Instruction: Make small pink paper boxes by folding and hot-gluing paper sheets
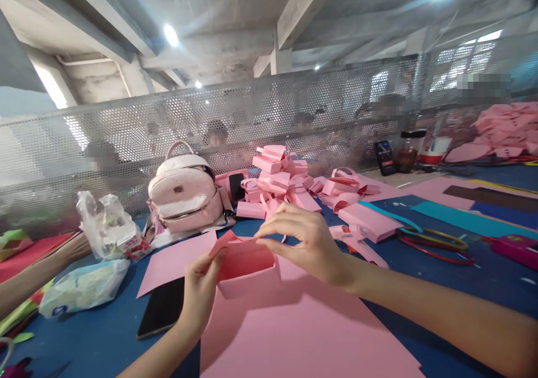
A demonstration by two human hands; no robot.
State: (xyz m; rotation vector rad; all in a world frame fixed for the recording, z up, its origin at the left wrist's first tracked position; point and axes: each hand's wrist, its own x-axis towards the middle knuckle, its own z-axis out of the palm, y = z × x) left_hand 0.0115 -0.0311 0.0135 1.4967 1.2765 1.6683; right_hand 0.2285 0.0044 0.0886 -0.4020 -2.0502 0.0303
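1. Sitting at the centre of the view, just above a large pink sheet (302, 327): a half-folded pink paper box (246, 266), open side up, raised slightly off the blue table (462, 288).
2. Pinching the box's near-left corner flap from 7 o'clock: left hand (200, 288), thumb and fingers closed on the paper.
3. Arching over the box's far rim from 3 o'clock: right hand (309, 238), fingertips closed lightly on the upper edge.
4. Lying at 8 o'clock of the box, touching the sheet's edge: a black phone (162, 308).
5. Standing at 12 o'clock: a heap of finished pink boxes (277, 182); at 10 o'clock, a pale backpack (185, 193).
6. Risking, probably: a crooked crease or torn flap from uneven pinching; a collapsed wall from pressing the rim too hard.
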